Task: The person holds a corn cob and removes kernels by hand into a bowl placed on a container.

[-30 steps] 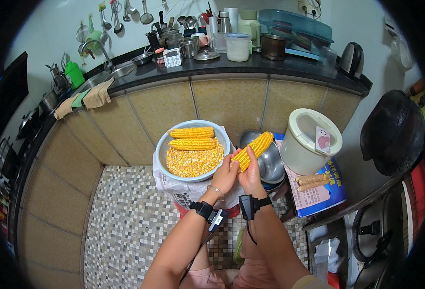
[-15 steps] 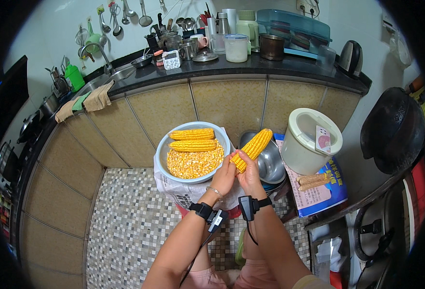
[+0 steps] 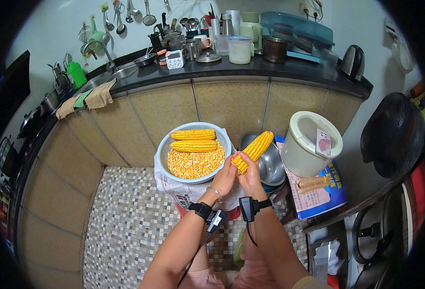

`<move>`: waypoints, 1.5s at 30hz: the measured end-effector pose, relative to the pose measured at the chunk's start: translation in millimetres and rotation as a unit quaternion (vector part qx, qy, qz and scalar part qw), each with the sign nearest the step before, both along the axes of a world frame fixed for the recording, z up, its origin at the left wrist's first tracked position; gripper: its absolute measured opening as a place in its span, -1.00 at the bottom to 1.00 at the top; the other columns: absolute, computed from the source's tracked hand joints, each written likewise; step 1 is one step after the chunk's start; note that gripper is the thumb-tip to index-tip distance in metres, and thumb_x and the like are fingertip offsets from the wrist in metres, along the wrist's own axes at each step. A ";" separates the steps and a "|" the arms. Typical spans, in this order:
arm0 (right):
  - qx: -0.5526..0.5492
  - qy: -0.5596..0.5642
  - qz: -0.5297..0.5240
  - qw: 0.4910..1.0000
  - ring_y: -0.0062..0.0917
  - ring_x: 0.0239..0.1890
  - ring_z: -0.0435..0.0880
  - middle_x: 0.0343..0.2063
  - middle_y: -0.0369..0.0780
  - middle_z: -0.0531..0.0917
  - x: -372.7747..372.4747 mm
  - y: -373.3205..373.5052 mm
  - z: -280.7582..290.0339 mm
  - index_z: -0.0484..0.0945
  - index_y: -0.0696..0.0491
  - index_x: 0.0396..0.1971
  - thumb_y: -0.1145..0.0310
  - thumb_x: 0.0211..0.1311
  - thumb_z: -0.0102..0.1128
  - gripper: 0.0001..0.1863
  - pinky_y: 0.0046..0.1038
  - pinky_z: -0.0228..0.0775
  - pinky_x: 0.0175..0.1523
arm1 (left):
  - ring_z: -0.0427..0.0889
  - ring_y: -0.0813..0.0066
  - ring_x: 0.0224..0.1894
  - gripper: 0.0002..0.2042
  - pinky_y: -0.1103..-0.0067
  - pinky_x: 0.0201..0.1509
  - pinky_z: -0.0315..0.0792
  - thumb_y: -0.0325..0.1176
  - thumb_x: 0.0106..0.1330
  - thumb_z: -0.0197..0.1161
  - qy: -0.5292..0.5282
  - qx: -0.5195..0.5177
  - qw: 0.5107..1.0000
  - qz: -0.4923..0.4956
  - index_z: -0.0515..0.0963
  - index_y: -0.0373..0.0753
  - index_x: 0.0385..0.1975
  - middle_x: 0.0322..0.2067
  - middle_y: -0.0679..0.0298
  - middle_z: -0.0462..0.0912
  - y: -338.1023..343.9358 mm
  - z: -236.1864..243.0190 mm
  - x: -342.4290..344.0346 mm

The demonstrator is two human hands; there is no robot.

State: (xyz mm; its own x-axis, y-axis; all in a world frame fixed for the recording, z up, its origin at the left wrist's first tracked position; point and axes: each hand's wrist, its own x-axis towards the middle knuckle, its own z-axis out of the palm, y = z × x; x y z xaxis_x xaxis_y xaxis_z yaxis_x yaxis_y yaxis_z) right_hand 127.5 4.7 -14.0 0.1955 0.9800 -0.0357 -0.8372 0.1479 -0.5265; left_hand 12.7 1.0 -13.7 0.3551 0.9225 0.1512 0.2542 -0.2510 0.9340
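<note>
An ear of yellow corn [image 3: 258,147] is held tilted, its tip pointing away to the right. My right hand [image 3: 250,174] wraps round its lower end. Against that same end my left hand [image 3: 226,177] is closed, its fingertips partly hidden. Just left of my hands stands a light blue basin [image 3: 162,166]. Loose yellow kernels [image 3: 195,164] cover its bottom, and two whole ears of corn, a far one [image 3: 193,135] and a nearer one [image 3: 193,146], lie across them. Bare corncobs [image 3: 313,183] rest on printed cardboard to the right.
Behind the held corn sits a metal bowl [image 3: 272,166]. A lidded cream bucket [image 3: 301,154] stands on the blue printed cardboard [image 3: 313,204]. Newspaper [image 3: 174,192] lies under the basin. A dark counter [image 3: 174,77] with kitchenware runs along the back; a black wok [image 3: 390,135] hangs at right.
The hands and the held corn have barely moved; the corn sits slightly lower and further right. The whole view has shifted a little.
</note>
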 end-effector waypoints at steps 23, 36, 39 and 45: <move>0.005 0.023 -0.017 1.000 -0.47 -0.31 0.58 -0.37 -0.23 0.51 1.8 1.8 -2.4 0.33 0.07 -0.19 0.58 0.10 0.20 -0.69 -0.43 0.52 -0.22 | 0.46 0.34 -0.43 -0.86 0.51 -0.39 0.36 -0.44 0.04 0.26 0.059 0.294 0.949 0.098 0.48 -0.29 -0.43 -0.47 0.19 0.43 -15.6 41.6 -7.3; 0.009 0.039 -0.001 0.999 -0.42 -0.30 0.58 -0.33 -0.20 0.50 4.4 4.4 -4.6 0.28 0.04 -0.16 0.62 0.07 0.20 -0.63 -0.39 0.53 -0.23 | 0.50 0.38 -0.50 -0.91 0.55 -0.40 0.40 -0.43 0.17 0.23 0.033 0.200 0.972 0.121 0.53 -0.31 -0.42 -0.50 0.19 0.48 -11.7 38.7 -15.0; 0.014 0.043 -0.008 0.999 -0.38 -0.30 0.58 -0.33 -0.18 0.50 5.5 8.0 -8.7 0.29 0.06 -0.14 0.63 0.05 0.20 -0.61 -0.32 0.53 -0.16 | 0.53 0.28 -0.49 -0.89 0.48 -0.38 0.41 -0.39 0.15 0.23 0.046 0.209 0.963 0.161 0.52 -0.30 -0.47 -0.50 0.15 0.49 -2.5 35.1 -34.2; 0.011 0.030 -0.004 0.999 -0.40 -0.29 0.58 -0.34 -0.18 0.51 10.8 5.4 -9.5 0.36 0.11 -0.18 0.59 0.07 0.21 -0.69 -0.31 0.51 -0.11 | 0.54 0.33 -0.49 -0.86 0.48 -0.38 0.42 -0.37 0.06 0.31 0.072 0.180 0.941 0.277 0.52 -0.28 -0.52 -0.52 0.19 0.52 22.1 15.4 -88.5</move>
State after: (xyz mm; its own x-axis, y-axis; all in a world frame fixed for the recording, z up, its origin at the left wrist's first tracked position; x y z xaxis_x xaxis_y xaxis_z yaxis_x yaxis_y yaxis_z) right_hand 138.3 10.2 -23.5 0.2019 0.9791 -0.0254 -0.8659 0.1663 -0.4717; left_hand -75.8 23.1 1.7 -0.1248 0.8700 0.4770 0.5571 -0.3364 0.7593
